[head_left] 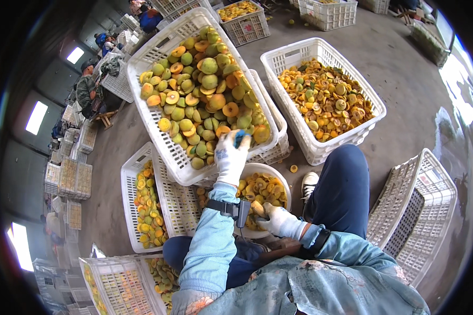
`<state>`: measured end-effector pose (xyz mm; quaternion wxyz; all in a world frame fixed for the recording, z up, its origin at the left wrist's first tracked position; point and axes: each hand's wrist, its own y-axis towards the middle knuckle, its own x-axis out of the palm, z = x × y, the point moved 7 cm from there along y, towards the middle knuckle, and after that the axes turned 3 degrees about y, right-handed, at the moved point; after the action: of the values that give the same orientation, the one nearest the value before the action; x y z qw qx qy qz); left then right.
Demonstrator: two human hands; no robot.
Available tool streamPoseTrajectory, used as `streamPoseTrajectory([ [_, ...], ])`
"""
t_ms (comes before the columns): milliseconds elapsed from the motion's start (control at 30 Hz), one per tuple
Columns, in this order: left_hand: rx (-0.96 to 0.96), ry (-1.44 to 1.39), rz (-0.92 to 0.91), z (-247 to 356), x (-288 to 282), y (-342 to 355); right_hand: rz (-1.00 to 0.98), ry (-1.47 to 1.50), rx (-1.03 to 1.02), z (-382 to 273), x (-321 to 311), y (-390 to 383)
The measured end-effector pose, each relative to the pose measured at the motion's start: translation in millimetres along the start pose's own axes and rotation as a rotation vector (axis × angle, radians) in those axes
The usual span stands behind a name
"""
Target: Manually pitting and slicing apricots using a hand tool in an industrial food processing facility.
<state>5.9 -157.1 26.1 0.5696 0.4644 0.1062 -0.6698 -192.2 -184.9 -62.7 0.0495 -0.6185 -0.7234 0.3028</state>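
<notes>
My left hand, in a white glove with blue at the fingers, reaches over the near rim of a tilted white plastic crate. Its bent fingers touch the heap of green and orange halved stone fruit, apricot-like; what they pinch is hidden. Lower and to the right, my right hand, also gloved, is closed around a tan, elongated rounded piece whose kind I cannot make out. That hand is above a round white tub holding orange fruit halves.
A second crate of cut fruit stands at the right, with an empty crate nearer. Fruit-filled crates sit at left. One fruit piece lies by my shoe. Another person sits farther left.
</notes>
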Motion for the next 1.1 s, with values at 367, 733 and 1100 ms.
streamPoseTrajectory([
  [367, -0.046, 0.406, -0.568, 33, 55, 21, -0.016, -0.010, -0.116, -9, 5, 2],
  [733, -0.727, -1.591, -0.191, -39, -12, -65, 0.029, 0.334, -0.042, -6, 1, -1],
  [1100, -0.660, -1.169, -0.031, -40, -41, -161, 0.145, -0.018, -0.342, -49, 14, -15],
])
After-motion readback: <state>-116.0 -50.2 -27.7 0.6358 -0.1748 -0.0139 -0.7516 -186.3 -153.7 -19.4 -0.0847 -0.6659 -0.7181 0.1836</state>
